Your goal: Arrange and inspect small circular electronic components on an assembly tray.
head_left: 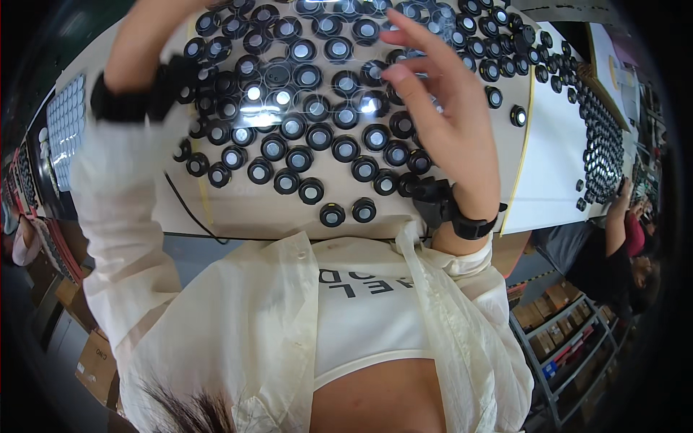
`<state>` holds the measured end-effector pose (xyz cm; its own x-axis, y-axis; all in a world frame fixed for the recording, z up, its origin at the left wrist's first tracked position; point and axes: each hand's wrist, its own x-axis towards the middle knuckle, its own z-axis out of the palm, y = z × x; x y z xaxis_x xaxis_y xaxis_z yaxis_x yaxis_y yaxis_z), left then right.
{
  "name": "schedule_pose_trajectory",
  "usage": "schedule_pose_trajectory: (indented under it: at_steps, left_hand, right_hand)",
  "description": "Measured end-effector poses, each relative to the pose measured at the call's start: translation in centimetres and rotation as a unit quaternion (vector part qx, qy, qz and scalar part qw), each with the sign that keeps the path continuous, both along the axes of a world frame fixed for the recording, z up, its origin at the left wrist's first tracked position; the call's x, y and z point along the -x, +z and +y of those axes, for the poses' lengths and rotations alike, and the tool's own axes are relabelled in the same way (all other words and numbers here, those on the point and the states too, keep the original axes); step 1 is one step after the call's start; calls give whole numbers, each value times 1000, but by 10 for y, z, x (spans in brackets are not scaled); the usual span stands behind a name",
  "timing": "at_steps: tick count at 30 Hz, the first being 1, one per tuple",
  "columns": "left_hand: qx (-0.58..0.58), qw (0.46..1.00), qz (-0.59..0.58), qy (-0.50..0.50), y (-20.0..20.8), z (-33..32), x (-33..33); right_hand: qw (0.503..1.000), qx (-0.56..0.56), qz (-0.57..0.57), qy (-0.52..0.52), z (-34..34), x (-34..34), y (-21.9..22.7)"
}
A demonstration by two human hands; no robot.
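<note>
Fingers of right hand [440, 108] covering black discs [317, 137], left hand [148, 36] cropped

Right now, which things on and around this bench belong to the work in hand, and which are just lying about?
In hand:
- small round black rings with shiny glass centres, spread over the pale tabletop
- right hand, open above them
- left hand, raised at the far edge

Lying about:
- tray of white discs
- cardboard boxes
- metal shelving

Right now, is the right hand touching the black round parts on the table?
Cannot tell. In the head view the right hand overlaps the black round parts, fingers spread; neither contact nor gap shows.
</note>
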<state>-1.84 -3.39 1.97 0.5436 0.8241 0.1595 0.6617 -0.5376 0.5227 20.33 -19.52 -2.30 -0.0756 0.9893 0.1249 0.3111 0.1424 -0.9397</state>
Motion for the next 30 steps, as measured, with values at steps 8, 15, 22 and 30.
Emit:
schedule_pose_trajectory:
  at_steps: [8,15,22,30]
  left_hand:
    - [-84,986,143,15,-29,48,19]
    - [16,969,45,-243,-52,-91,-43]
    - [-77,970,86,-213,-83,-111,-42]
    - [-58,969,90,-221,-73,-109,-43]
  right_hand:
    - [962,19,-274,1,-4,-46,8]
    - [947,60,-310,64,0,-44,7]
    - [943,59,-308,108,16,-46,3]
    - [938,65,-308,148,15,-41,21]
